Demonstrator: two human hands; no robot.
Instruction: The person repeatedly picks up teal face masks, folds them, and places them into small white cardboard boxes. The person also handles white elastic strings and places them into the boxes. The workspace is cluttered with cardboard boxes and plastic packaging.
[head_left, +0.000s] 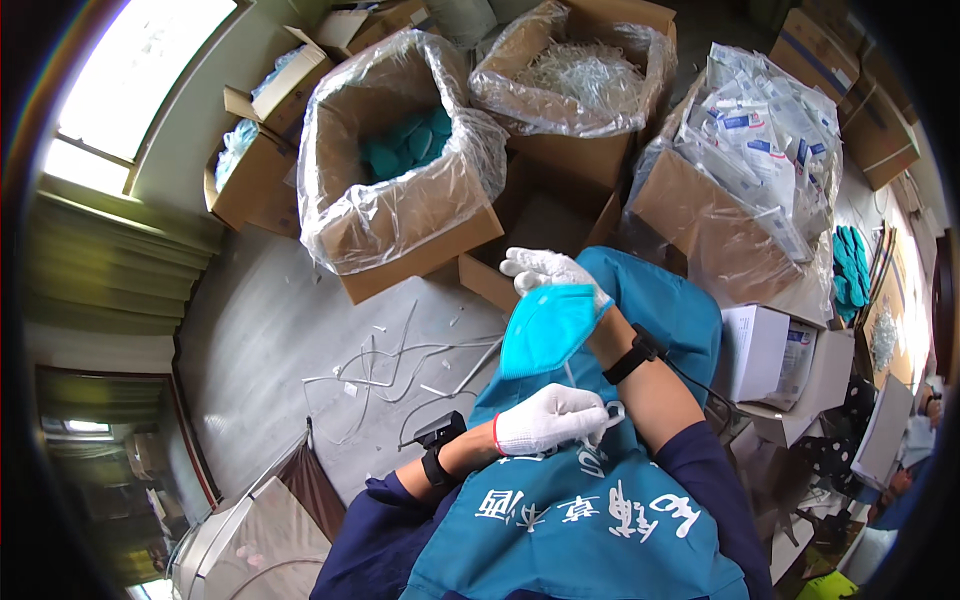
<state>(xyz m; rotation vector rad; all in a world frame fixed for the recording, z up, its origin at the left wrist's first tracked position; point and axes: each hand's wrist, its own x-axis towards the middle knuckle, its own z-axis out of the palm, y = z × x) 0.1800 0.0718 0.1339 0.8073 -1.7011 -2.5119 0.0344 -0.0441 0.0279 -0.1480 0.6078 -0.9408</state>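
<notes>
A bright teal folded face mask (548,330) hangs in front of my lap. My right hand (556,271), in a white glove, is at its upper edge, with the mask overlapping the palm side. The fingers of that hand reach leftward above the mask, and its thumb is hidden. Lower down, just beneath the mask, my left hand (553,419) is closed, also white-gloved. A small white loop (615,412) shows at its fingertips; whether it joins the mask I cannot make out. A teal apron (560,530) covers my front.
Ahead stand plastic-lined cartons: one with teal mask pieces (410,145), one with pale strips (585,80), one with packaged sachets (760,140). A smaller open box (770,355) sits at my right. White cords (390,370) lie across the grey floor at left.
</notes>
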